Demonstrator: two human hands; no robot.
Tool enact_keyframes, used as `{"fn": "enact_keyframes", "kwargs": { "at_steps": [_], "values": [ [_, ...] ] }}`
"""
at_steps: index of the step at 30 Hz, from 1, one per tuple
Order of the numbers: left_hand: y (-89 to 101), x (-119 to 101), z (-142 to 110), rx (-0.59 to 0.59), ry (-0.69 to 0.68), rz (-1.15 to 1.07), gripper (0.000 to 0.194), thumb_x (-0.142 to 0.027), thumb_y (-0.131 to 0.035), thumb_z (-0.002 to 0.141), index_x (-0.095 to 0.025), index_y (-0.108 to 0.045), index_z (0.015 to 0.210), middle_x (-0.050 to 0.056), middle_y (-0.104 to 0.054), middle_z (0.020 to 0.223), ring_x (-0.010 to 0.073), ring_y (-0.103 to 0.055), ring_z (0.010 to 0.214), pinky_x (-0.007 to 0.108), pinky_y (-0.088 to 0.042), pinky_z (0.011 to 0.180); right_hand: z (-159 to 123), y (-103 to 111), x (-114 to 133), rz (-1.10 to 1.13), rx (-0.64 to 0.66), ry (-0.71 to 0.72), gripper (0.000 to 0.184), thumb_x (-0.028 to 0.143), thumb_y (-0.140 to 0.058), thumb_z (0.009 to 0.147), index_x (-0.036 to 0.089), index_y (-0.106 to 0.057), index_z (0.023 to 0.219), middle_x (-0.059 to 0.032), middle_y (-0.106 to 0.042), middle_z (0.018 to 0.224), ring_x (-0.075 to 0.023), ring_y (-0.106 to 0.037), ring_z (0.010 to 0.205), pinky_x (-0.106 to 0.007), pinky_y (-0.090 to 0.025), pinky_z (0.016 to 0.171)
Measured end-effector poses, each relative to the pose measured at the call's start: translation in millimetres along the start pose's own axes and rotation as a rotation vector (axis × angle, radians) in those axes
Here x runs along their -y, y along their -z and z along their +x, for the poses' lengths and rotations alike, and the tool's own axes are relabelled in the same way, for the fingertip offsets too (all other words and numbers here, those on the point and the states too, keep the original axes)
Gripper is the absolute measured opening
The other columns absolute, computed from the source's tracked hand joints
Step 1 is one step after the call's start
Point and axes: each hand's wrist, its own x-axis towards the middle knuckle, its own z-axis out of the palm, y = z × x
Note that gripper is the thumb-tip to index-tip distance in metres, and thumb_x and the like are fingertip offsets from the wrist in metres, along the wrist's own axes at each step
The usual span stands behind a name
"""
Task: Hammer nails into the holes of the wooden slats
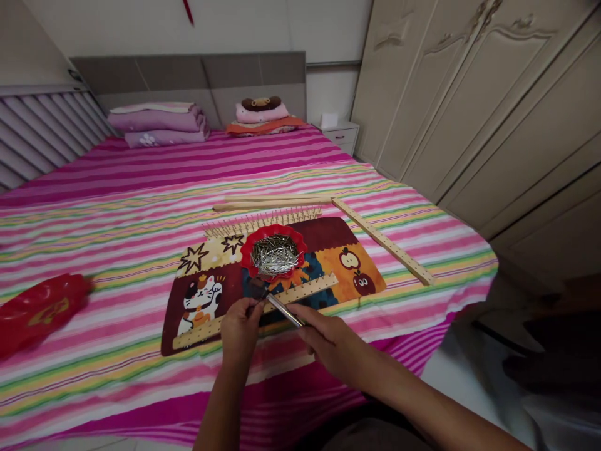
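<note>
My right hand (331,341) is closed around the metal handle of a hammer (286,310). The dark, slightly blurred hammer head hangs over a pale wooden strip (303,290) dotted with holes, with a row of nails standing in its right part. Beside the head, my left hand (241,326) pinches its fingertips together at the strip; whatever they hold is too small to make out. Just beyond, a red scalloped bowl (245,250) holds a heap of loose nails (277,255). The strip lies slantwise across a patterned mat (335,235) with a cat and apples.
Behind the bowl lies a strip bristling with upright nails (263,220). More wooden strips (385,239) rest at the back and right. A red tray (42,310) sits at left on the striped bed (117,250). Folded bedding (162,119) is by the headboard; a wardrobe (469,94) stands right.
</note>
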Motion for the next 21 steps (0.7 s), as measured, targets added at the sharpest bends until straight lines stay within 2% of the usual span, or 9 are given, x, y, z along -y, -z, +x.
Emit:
{"fn": "enact_keyframes", "kwargs": {
  "at_steps": [4, 8, 10, 12, 14, 16, 21],
  "values": [
    [0.3, 2, 0, 0.007, 0.000, -0.072, 0.020, -0.038, -0.055, 0.072, -0.022, -0.067, 0.078, 0.004, -0.071, 0.082, 0.0197, -0.063, 0.080, 0.029, -0.048, 0.075, -17, 9, -7, 0.188, -0.129, -0.058, 0.045, 0.028, -0.047, 0.088, 0.026, -0.053, 0.133, 0.0051, -0.046, 0.056, -0.0099, -0.041, 0.049, -0.022, -0.034, 0.047],
    [9.6, 4, 8, 0.045, 0.047, -0.145, 0.027, -0.032, -0.052, 0.074, -0.021, -0.066, 0.093, 0.003, -0.071, 0.094, 0.0182, -0.064, 0.085, 0.029, -0.048, 0.080, -26, 30, -30, 0.414, -0.424, -0.155, 0.055, 0.038, -0.055, 0.083, 0.025, -0.048, 0.136, 0.0049, -0.049, 0.060, -0.0085, -0.041, 0.044, -0.020, -0.030, 0.040],
    [16.2, 1, 18, 0.004, 0.059, -0.131, 0.029, -0.032, -0.047, 0.077, -0.021, -0.065, 0.097, 0.004, -0.070, 0.099, 0.0181, -0.063, 0.090, 0.029, -0.047, 0.083, -25, 42, -45, 0.531, -0.570, -0.187, 0.061, 0.039, -0.059, 0.079, 0.025, -0.045, 0.137, 0.0052, -0.051, 0.062, -0.0076, -0.040, 0.042, -0.019, -0.029, 0.037],
    [21.0, -5, 32, -0.071, 0.014, -0.035, 0.029, -0.034, -0.045, 0.080, -0.021, -0.066, 0.096, 0.004, -0.069, 0.101, 0.0190, -0.062, 0.094, 0.030, -0.045, 0.087, -22, 52, -60, 0.631, -0.669, -0.203, 0.065, 0.038, -0.062, 0.075, 0.025, -0.044, 0.136, 0.0064, -0.050, 0.060, -0.0071, -0.038, 0.040, -0.017, -0.027, 0.034],
    [22.0, -15, 48, -0.115, -0.070, 0.108, 0.028, -0.034, -0.046, 0.082, -0.021, -0.067, 0.093, 0.005, -0.068, 0.099, 0.0204, -0.059, 0.096, 0.032, -0.043, 0.091, -18, 59, -73, 0.713, -0.722, -0.216, 0.066, 0.036, -0.064, 0.072, 0.025, -0.045, 0.134, 0.0075, -0.049, 0.057, -0.0066, -0.037, 0.038, -0.016, -0.025, 0.032],
    [18.4, -27, 62, -0.101, -0.122, 0.252, 0.026, -0.034, -0.048, 0.081, -0.021, -0.069, 0.090, 0.007, -0.066, 0.100, 0.0230, -0.056, 0.101, 0.036, -0.040, 0.094, -16, 62, -83, 0.778, -0.748, -0.245, 0.066, 0.035, -0.066, 0.071, 0.025, -0.044, 0.133, 0.0081, -0.049, 0.055, -0.0063, -0.036, 0.036, -0.014, -0.023, 0.031],
    [0.3, -45, 82, -0.023, -0.023, 0.462, 0.030, -0.040, -0.051, 0.080, -0.020, -0.072, 0.086, 0.012, -0.052, 0.130, 0.0355, -0.042, 0.119, 0.050, -0.038, 0.092, -17, 63, -92, 0.831, -0.745, -0.271, 0.069, 0.033, -0.067, 0.070, 0.024, -0.042, 0.134, 0.0080, -0.050, 0.053, -0.0064, -0.037, 0.036, -0.014, -0.024, 0.031]
  ]
}}
